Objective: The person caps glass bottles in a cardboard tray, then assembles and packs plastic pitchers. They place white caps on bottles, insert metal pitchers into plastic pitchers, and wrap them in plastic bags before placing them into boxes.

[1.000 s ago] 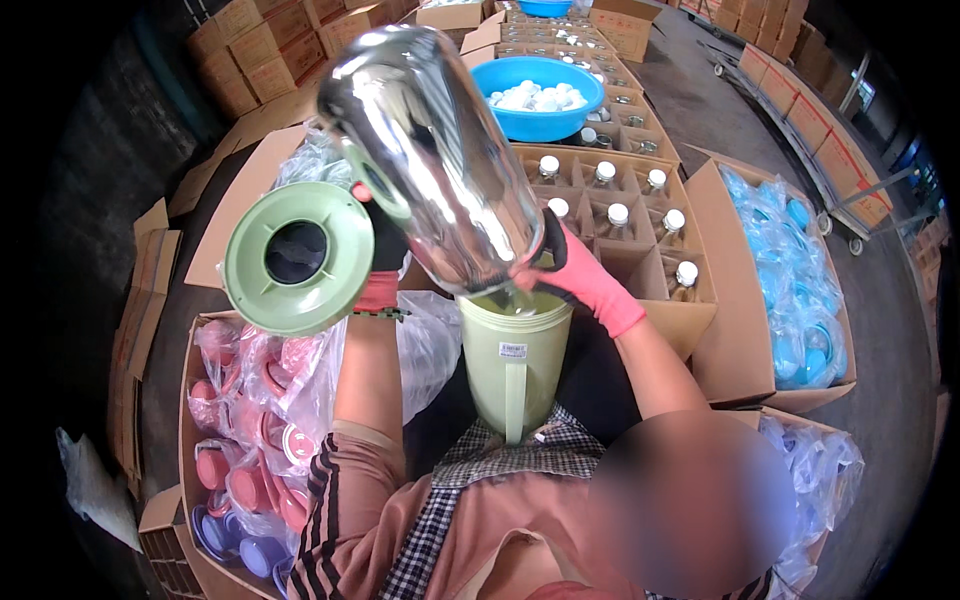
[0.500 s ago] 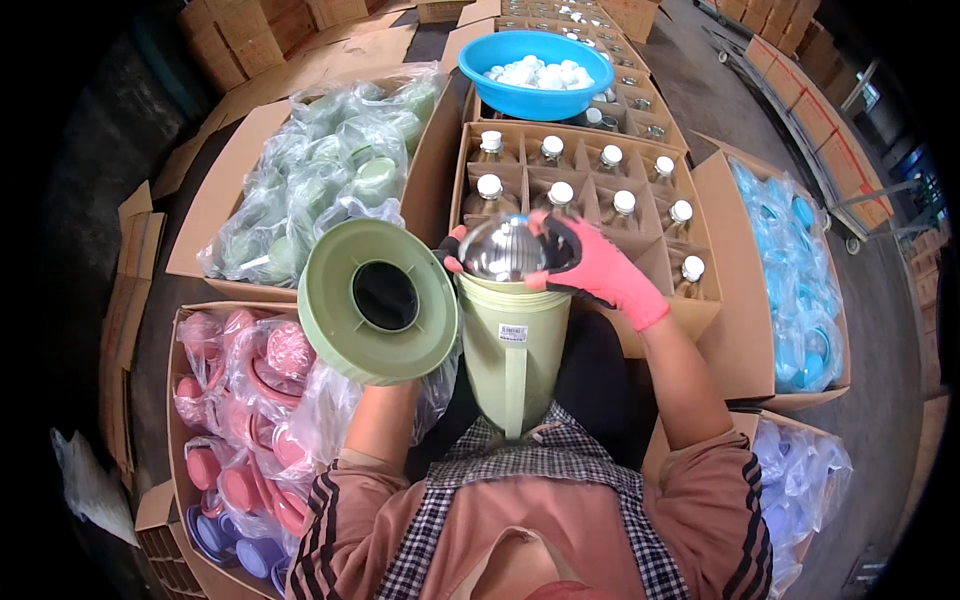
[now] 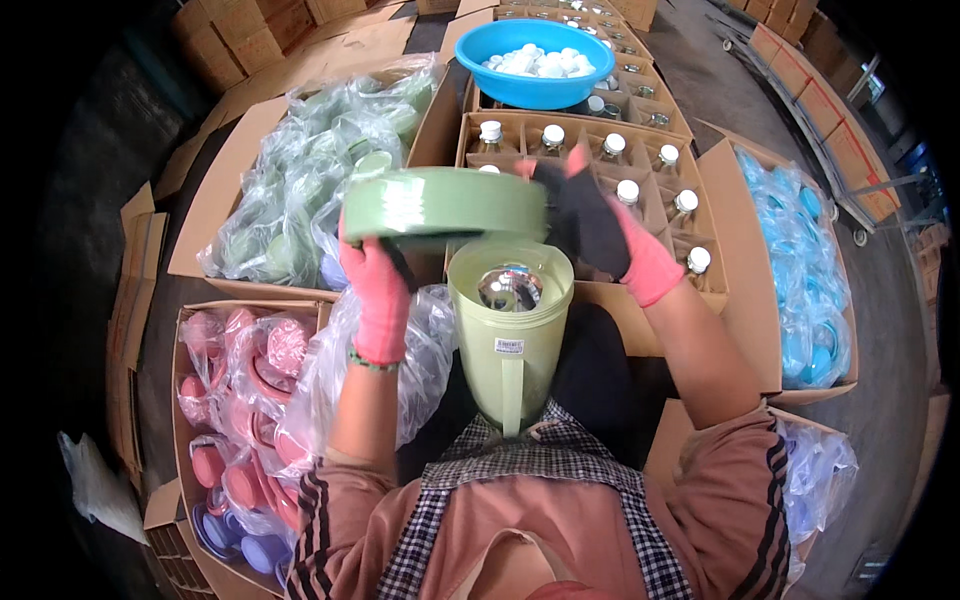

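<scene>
Above the person's lap, a green ring lid (image 3: 445,205) is held flat between both gloved hands, just over the open mouth of a pale green jug (image 3: 510,335). The left hand (image 3: 378,290) clamps the lid's near left edge; the right hand (image 3: 600,230) grips its right edge. The jug stands upright against the person's checked apron, handle facing them, with a shiny silver flask (image 3: 510,287) sunk inside it. Beyond the jug sits a cardboard crate of white-capped bottles (image 3: 640,190), and past that a blue bowl (image 3: 535,62) of white caps. Bagged green parts (image 3: 310,170) fill a box on the left, and bagged pink parts (image 3: 245,400) fill a nearer one.
</scene>
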Motion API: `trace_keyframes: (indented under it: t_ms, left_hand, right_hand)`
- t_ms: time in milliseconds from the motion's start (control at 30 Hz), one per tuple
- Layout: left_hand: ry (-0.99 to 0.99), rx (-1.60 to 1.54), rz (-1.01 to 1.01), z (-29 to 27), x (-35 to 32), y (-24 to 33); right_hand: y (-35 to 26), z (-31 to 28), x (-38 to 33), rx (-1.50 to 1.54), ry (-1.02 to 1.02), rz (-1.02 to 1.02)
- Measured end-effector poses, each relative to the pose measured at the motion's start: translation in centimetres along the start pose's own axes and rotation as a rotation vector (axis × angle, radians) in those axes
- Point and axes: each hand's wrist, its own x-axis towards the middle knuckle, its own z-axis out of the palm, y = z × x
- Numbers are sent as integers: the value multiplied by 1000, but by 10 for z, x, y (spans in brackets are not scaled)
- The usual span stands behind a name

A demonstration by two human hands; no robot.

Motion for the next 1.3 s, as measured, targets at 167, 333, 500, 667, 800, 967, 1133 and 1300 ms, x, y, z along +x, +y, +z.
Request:
trace_keyframes:
  t_ms: [167,333,500,667,800,967,1133,1300]
  left_hand:
    - [-761,356,68,23,29,23]
    - [-721,227,-347,-1,-6,-18]
    - [-619,467,-213,-9,-40,-14]
    - [-645,619,-63,-6,-54,-2]
    - [-698,647,232,-5,-46,1]
    - [-985,799,286,-2,-36,31]
    - [-1066,927,448,-2,-35,28]
    - [-1068,1003,310,14,-37,39]
  right_hand:
    - [-3,-28,29,-59,46,-313]
    - [74,-70,26,-92,127,-115]
    - [66,-53,7,-5,77,-89]
    - [64,-51,-4,-142,5,-152]
    - [64,-53,-20,-425,-42,-417]
    - [27,-31,-57,-1214,-226,-738]
    - [30,-39,-65,-1366,-318,-737]
    - [32,-39,-69,-1373,-292,-737]
